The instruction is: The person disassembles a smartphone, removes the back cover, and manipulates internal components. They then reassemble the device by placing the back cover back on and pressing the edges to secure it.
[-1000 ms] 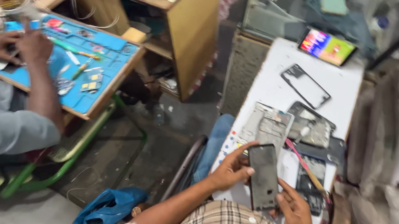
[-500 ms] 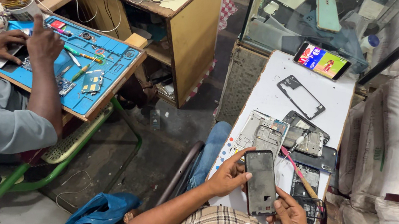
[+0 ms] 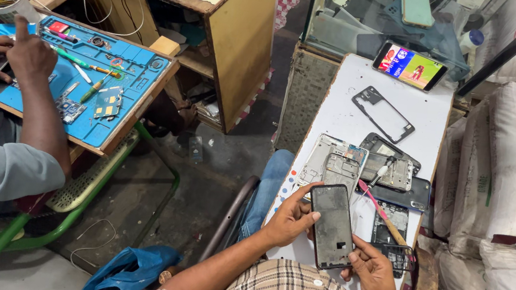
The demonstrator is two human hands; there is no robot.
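**Phone Panel Held Over White Bench**

The person in the plaid shirt held a dark phone panel (image 3: 331,226) in both hands above the near end of the white table (image 3: 345,119). The left hand (image 3: 289,218) was closed around the panel's left edge, with the thumb laid across its upper face. The right hand (image 3: 373,272) gripped the lower right corner, fingers curled beneath and thumb on top. The panel stood slightly tilted, its long axis running away from the person.

Just beyond the panel, a stripped phone chassis (image 3: 331,164) lay flat on the table, touching a second opened phone body (image 3: 390,168). A pink-handled tool (image 3: 377,210) lay diagonally to the right of the panel. Farther up the table sat an empty black phone frame (image 3: 382,114), and at the far end a lit phone (image 3: 409,66) leaned against a glass case.

To the left, well apart, a second person in a grey shirt worked over a blue repair mat (image 3: 110,76). That person's hands (image 3: 5,58) rested on a device at the mat's left edge.
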